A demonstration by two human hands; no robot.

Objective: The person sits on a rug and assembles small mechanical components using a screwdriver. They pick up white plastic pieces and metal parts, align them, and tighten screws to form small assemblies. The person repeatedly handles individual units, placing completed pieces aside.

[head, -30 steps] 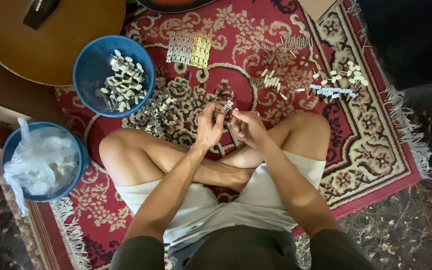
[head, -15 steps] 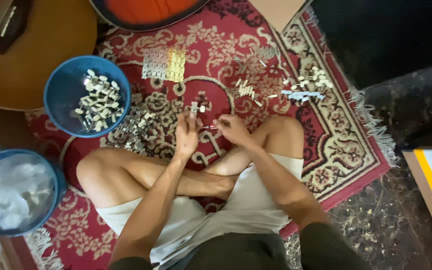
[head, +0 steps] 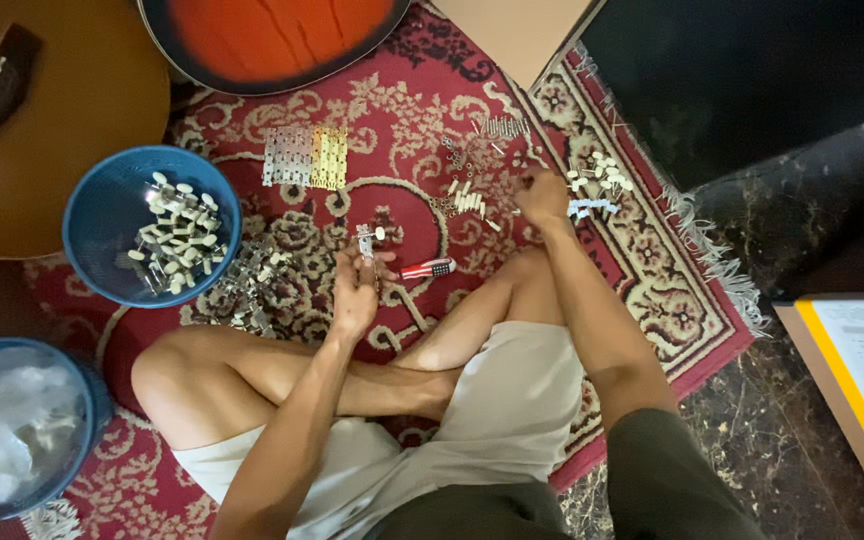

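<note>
We see the left hand (head: 354, 292) near the middle of the frame, fingers closed around a small metal part with white knobs (head: 365, 240), held up above the red patterned rug (head: 392, 110). Just right of it a red-handled screwdriver (head: 426, 268) lies on the rug. The right hand (head: 542, 195) reaches out to the upper right, fingers curled down among small white and metal pieces (head: 472, 200) scattered there; we cannot tell whether it grips any. At the left sits a blue basket of white-knobbed parts (head: 152, 240), and a second blue basket with clear plastic bags (head: 12, 430) occupies the lower left.
</note>
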